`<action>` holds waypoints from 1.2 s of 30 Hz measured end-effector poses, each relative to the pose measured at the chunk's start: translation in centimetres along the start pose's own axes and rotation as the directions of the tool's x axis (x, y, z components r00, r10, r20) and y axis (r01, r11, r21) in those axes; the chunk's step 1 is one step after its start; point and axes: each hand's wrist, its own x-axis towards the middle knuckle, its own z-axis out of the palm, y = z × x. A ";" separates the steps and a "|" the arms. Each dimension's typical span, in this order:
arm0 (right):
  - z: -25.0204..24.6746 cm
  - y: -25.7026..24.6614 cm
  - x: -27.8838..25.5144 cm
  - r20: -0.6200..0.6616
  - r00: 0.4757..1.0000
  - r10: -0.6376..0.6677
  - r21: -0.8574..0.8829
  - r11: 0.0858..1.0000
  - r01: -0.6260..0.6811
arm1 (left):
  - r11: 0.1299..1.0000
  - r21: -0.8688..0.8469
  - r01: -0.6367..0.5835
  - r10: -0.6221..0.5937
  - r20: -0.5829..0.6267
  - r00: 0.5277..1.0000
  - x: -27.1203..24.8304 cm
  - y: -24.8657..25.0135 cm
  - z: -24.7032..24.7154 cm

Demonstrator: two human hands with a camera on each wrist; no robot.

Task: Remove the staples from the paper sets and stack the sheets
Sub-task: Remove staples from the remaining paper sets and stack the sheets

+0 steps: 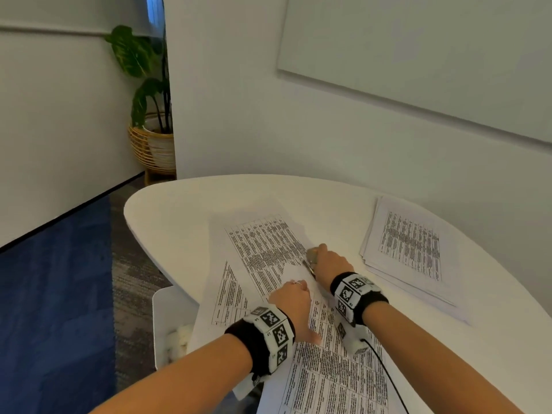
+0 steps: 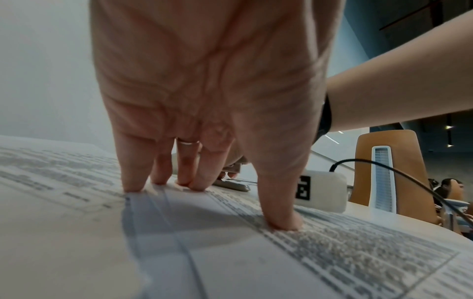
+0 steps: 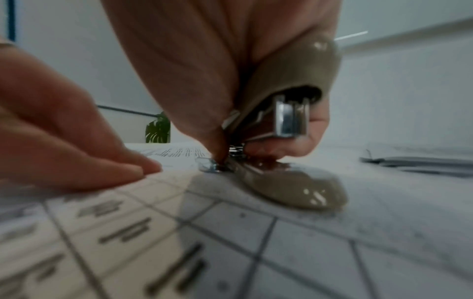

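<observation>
White walls behind, with a potted plant (image 1: 143, 94) in a wicker stand at the far left corner and blue carpet on the floor. Near that, a rounded white surface (image 1: 179, 210) carrying printed sheets. Lay across the middle of it: a stapled paper set (image 1: 268, 249) covered in tables of small text, with more printed pages beneath it toward the near edge. Rested well apart at the far right: a loose stack of sheets (image 1: 409, 249), edges slightly fanned. Pressed down on the paper set just left of its folded-up corner: left hand (image 1: 294, 306), fingers (image 2: 133, 172) straight and spread, tips and thumb flat on the page, a thin ring on one finger. Held just right of it: right hand (image 1: 328, 261), fingers curled round a beige staple remover (image 3: 289, 125), squeezing its two halves. Sat low on the page: the tool's metal jaws, at a small glinting spot at the folded corner, too blurred to make out as a staple. Worn on both wrists: black bands with white marker blocks, a black cable trailing from the right one. Stood beside the surface at the near left: a white bin (image 1: 167, 318) with crumpled scraps inside.
</observation>
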 end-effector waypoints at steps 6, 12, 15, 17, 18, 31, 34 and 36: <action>-0.9 1.4 -0.7 -0.020 0.998 -0.056 0.154 0.986 0.058 | 0.999 -0.037 -0.030 0.032 0.049 0.998 0.1 -1.0 -0.6; 0.4 1.7 -3.4 0.065 0.993 -0.096 0.014 0.995 0.095 | 0.999 -0.019 0.032 -0.032 0.012 0.999 -0.5 -2.1 -0.6; 0.6 1.0 -3.5 0.048 0.996 -0.074 -0.042 0.996 0.076 | 0.999 0.008 0.043 -0.043 0.026 0.999 -0.5 -2.0 -0.6; 0.7 0.5 -3.7 0.039 0.998 -0.058 -0.069 0.996 0.061 | 0.999 0.017 0.043 -0.043 0.030 0.999 -0.5 -1.8 -0.6; 0.8 0.3 -3.7 0.031 0.999 -0.043 -0.072 0.996 0.045 | 0.999 0.019 0.043 -0.044 0.028 0.999 -0.5 -1.8 -0.6; -0.8 -0.2 -2.8 0.045 0.978 -0.201 -0.209 0.956 0.206 | 0.997 0.069 0.024 -0.025 0.014 1.000 -0.3 -1.8 -0.6; -0.7 -0.7 -2.8 0.073 0.986 -0.151 -0.148 0.976 0.160 | 0.998 0.061 0.035 -0.036 0.011 0.999 -0.1 -2.1 -0.3; -0.5 -1.1 -2.9 0.099 0.991 -0.084 -0.078 0.993 0.092 | 0.998 0.054 0.037 -0.037 0.004 0.999 0.0 -2.1 -0.1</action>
